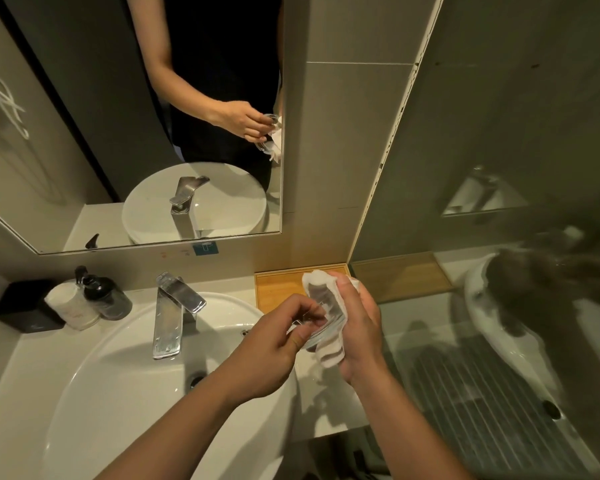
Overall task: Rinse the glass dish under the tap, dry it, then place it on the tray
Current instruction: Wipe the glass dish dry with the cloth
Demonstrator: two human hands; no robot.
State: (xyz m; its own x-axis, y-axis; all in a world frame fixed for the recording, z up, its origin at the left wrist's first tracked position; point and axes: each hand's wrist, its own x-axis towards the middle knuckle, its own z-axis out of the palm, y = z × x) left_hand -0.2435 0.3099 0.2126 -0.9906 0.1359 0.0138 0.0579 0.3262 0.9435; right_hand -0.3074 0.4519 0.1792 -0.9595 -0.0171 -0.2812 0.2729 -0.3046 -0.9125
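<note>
A small clear glass dish (pixel 321 315) is held tilted on its edge above the right rim of the white basin (pixel 125 375). My left hand (pixel 274 348) pinches the dish's near rim with its fingertips. My right hand (pixel 357 327) presses a white paper towel (pixel 326 341) against the dish's far side, and the towel wraps around it. The wooden tray (pixel 278 289) lies on the counter just behind my hands, partly hidden by them. The chrome tap (pixel 174 313) stands left of my hands, with no water running.
A black soap pump bottle (pixel 104 296), a white roll (pixel 70 306) and a black box (pixel 25 306) stand at the counter's left. A mirror (pixel 118 133) hangs above the basin. A glass partition (pixel 499 202) closes off the right side.
</note>
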